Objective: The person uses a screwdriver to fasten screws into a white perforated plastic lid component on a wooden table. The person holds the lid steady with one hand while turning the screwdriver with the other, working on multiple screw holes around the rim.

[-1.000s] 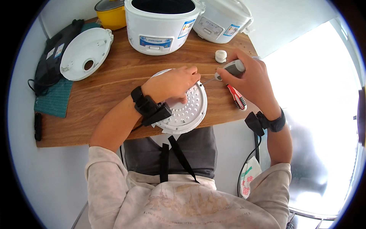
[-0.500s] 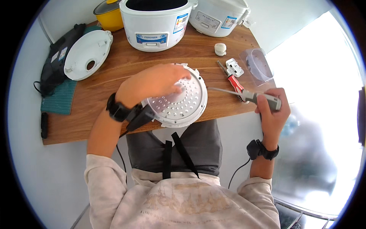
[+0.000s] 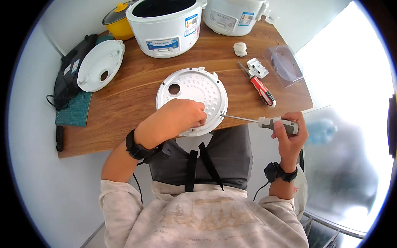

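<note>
A round white metal disc (image 3: pixel 198 89), dotted with dimples and pierced by one round hole, lies at the table's near edge. My left hand (image 3: pixel 184 116) rests over its lower part with the fingers curled in; whatever they hold, if anything, is hidden. In my right hand (image 3: pixel 291 132) is a screwdriver (image 3: pixel 273 124) with a grey and white handle. Its shaft points left, and the tip meets or hovers by the disc's right rim, near a small hole. Contact cannot be told for certain.
A red and black screwdriver (image 3: pixel 261 90), a white plastic part (image 3: pixel 257 67), a small white cap (image 3: pixel 240 49) and a clear plastic tray (image 3: pixel 285 64) lie to the right. Two white rice cookers (image 3: pixel 165 31) stand at the back. A white lid shell (image 3: pixel 99 68) leans at left.
My left hand has moved toward the disc's near side and its fingers have curled in. My right hand has come lower, bringing the screwdriver tip to the disc's right rim.
</note>
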Tool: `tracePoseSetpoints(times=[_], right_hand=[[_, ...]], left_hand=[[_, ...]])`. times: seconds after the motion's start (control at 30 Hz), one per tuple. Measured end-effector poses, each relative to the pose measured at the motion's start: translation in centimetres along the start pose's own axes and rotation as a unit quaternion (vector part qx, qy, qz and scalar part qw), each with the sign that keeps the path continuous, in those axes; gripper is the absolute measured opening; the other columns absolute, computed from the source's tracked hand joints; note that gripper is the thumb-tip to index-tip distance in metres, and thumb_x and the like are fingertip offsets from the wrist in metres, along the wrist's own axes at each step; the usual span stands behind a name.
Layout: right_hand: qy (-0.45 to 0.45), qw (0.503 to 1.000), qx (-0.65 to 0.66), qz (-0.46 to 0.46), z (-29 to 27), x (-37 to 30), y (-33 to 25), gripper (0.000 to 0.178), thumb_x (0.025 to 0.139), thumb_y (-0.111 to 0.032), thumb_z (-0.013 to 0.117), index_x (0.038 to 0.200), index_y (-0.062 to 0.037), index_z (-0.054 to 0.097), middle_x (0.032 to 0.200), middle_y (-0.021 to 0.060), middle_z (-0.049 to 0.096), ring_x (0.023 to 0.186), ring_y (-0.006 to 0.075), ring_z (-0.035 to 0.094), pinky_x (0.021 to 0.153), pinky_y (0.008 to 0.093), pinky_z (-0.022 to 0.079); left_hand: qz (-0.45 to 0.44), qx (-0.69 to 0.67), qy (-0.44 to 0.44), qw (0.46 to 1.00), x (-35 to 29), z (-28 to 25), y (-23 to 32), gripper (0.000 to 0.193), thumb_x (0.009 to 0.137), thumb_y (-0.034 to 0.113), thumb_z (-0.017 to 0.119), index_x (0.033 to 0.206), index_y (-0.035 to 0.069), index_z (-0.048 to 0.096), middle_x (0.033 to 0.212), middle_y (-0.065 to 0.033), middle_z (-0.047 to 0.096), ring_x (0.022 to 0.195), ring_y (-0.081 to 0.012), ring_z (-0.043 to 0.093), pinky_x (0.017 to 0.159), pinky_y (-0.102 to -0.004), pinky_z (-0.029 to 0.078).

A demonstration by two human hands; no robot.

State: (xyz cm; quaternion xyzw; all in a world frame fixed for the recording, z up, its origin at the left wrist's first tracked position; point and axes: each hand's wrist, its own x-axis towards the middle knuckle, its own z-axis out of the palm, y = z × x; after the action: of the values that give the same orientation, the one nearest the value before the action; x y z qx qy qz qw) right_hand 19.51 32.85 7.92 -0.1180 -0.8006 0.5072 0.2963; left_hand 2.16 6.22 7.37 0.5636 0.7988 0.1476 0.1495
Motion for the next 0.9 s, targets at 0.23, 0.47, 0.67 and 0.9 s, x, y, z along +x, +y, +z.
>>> tracePoseSetpoints(times=[0.23,0.47,0.67,0.9], right_hand=[[0.003,0.998,0.047,0.029,-0.3,-0.9,0.3,0.02,0.084,-0.005,0.075,0.092,0.001,0.059,0.072,0.0043,0.063,0.059,0.0095,0.063,0.051,0.0225,0.046],[-0.065,0.985,0.134,0.091,-0.7,-2.6,1.0,0.026,0.083,-0.014,0.076,0.092,0.0009,0.058,0.072,0.0061,0.063,0.056,0.012,0.064,0.052,0.0238,0.048],[-0.168,0.953,0.22,0.124,0.6,-2.9,0.8,0.029,0.082,-0.017,0.077,0.094,0.0007,0.058,0.075,0.0091,0.067,0.06,0.0136,0.067,0.055,0.025,0.052],[-0.222,0.936,0.253,0.101,2.5,-3.1,1.2,0.031,0.082,-0.014,0.078,0.098,0.0004,0.056,0.082,0.0128,0.071,0.066,0.0148,0.069,0.06,0.0263,0.054]], left_hand=[[-0.002,-0.063,0.097,0.993,-1.1,-0.8,0.7,0.007,0.087,0.012,0.071,0.091,0.007,0.07,0.093,-0.0064,0.068,0.086,-0.0258,0.067,0.077,-0.0338,0.054],[-0.053,-0.357,0.146,0.921,-8.6,0.7,4.4,0.012,0.083,0.0,0.076,0.09,0.003,0.066,0.088,-0.0055,0.069,0.076,-0.0162,0.066,0.069,-0.0258,0.053],[-0.181,-0.469,0.195,0.842,-12.1,5.2,4.8,0.015,0.082,-0.004,0.079,0.091,0.002,0.068,0.09,-0.0075,0.072,0.078,-0.0147,0.068,0.07,-0.026,0.054],[-0.194,-0.627,0.259,0.709,-11.6,8.5,6.0,0.012,0.088,-0.004,0.074,0.099,-0.003,0.07,0.093,-0.0094,0.073,0.082,-0.015,0.07,0.074,-0.0261,0.059]])
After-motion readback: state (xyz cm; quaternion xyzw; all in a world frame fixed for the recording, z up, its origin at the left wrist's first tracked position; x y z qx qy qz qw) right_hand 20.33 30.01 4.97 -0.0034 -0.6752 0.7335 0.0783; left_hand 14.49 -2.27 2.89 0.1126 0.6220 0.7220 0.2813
